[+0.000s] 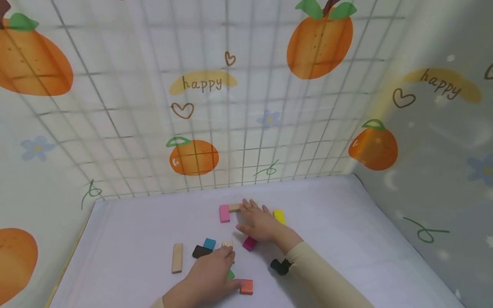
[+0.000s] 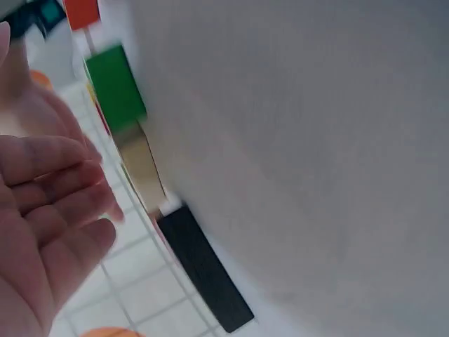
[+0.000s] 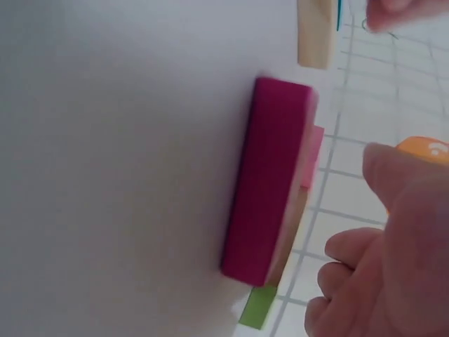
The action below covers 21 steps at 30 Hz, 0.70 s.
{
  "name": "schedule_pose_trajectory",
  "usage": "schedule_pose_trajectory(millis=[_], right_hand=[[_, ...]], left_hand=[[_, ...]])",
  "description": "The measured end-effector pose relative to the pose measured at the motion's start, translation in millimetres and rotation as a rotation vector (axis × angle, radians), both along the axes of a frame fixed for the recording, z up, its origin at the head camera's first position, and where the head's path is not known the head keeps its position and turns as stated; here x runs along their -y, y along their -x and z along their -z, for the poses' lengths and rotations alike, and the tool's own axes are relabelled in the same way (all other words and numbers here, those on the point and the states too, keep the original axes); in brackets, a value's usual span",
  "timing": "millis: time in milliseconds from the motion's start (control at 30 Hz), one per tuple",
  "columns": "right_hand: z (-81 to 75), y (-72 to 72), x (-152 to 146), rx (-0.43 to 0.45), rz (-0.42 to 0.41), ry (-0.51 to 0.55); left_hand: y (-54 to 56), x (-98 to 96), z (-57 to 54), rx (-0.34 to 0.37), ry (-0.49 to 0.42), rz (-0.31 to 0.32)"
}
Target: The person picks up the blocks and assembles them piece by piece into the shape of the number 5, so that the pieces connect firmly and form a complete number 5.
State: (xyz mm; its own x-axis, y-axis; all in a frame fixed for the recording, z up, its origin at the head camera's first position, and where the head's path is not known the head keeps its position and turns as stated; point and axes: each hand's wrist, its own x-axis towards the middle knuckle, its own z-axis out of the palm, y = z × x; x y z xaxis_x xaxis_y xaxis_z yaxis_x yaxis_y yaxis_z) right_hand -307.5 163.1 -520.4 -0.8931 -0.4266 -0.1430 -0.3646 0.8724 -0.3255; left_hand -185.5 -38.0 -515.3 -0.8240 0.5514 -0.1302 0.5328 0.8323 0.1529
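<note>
The left hand (image 1: 211, 273) hung near a green block (image 2: 116, 86), the right hand (image 1: 261, 224) near a magenta block (image 3: 269, 182), fingers (image 2: 77, 253) loose and gripping nothing, blocks seemingly spaced on the counter (image 1: 131, 239) for easy reach

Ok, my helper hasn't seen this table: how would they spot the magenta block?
On the white table, find the right hand. Just below it in the head view lies the magenta block, darker and purpler than the pink block beyond.
</note>
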Motion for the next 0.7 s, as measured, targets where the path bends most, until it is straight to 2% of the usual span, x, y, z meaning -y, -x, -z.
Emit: schedule_pose_trajectory(millis=[100,200,300,400,700], right_hand=[[-5.0,-0.1,7.0,-0.002,-0.028,-0.016],[-7.1,1.2,15.5,-0.013,-0.07,-0.033],[-8.0,4.5,23.1,-0.016,-0.115,-0.048],[-6.6,7.0,29.6,-0.022,-0.137,-0.08],[2.1,15.2,36.0,-0.008,-0.09,-0.151]], left_hand=[[-7.2,1.8,3.3,-0.001,0.009,0.026],[-7.6,3.4,6.4,-0.013,0.011,0.028],[-2.4,3.6,6.5,-0.025,0.003,0.022],[4.8,3.2,6.3,-0.002,-0.011,0.016],[22.2,4.0,6.1,0.037,-0.04,-0.026]])
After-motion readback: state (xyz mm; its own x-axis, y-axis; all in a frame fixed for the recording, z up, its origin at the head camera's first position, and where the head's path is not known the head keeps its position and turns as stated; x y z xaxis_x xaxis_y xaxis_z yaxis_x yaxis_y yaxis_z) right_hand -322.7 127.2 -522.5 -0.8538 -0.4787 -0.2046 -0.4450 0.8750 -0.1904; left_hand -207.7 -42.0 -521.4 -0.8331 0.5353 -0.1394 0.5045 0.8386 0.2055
